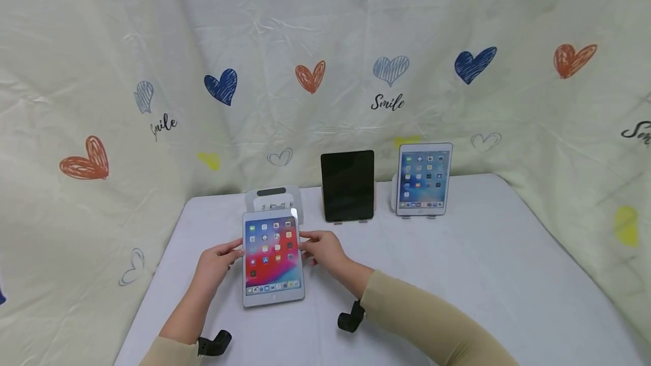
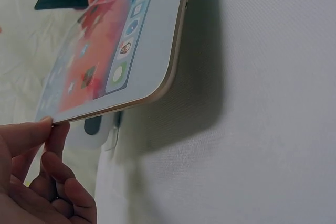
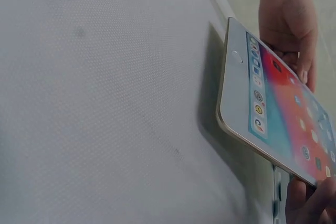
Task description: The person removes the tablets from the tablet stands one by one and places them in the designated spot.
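Note:
A white tablet [image 1: 273, 256] with a lit screen of app icons is held upright in portrait, tilted back, between both hands. My left hand [image 1: 213, 264] pinches its left edge between thumb and fingers. On the opposite edge my right hand [image 1: 325, 250] pinches it the same way. In the left wrist view the tablet's lower edge [image 2: 168, 80] hangs above the cloth and casts a shadow. Directly behind the tablet is a light grey stand [image 1: 250, 201] with a dark oval slot in its top, its lower part hidden by the tablet.
A black-screened tablet [image 1: 348, 186] stands on a holder at the back middle. To its right, another white tablet [image 1: 424, 179] with a lit screen leans on a stand. White cloth covers the table [image 1: 458, 264], and a curtain [image 1: 341, 16] printed with hearts hangs behind.

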`<action>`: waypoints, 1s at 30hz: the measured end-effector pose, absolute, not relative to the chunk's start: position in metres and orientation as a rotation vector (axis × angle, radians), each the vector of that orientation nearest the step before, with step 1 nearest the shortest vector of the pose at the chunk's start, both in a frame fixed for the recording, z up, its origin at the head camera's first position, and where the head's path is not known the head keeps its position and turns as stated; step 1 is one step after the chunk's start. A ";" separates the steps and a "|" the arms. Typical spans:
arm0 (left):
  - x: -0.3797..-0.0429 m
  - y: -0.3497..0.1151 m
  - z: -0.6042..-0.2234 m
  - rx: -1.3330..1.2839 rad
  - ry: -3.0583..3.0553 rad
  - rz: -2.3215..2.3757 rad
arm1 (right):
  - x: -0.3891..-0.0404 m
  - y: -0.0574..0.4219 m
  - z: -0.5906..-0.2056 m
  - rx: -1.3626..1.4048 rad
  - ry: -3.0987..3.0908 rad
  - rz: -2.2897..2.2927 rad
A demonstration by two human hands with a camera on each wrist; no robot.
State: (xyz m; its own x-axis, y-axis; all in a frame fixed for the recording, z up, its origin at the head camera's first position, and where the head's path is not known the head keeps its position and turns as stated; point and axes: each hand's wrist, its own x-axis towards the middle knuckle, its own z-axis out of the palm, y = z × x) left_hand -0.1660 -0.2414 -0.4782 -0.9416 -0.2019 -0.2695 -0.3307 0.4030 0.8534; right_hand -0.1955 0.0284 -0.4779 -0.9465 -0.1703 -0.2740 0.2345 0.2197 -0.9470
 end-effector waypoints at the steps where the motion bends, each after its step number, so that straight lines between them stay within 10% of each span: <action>1: -0.165 -0.242 -0.479 -0.483 2.528 1.573 | -0.195 0.028 -0.478 0.061 2.177 -1.780; 30: -0.156 -0.246 -0.495 -0.400 2.590 1.327 | -0.171 0.021 -0.495 0.071 2.155 -1.685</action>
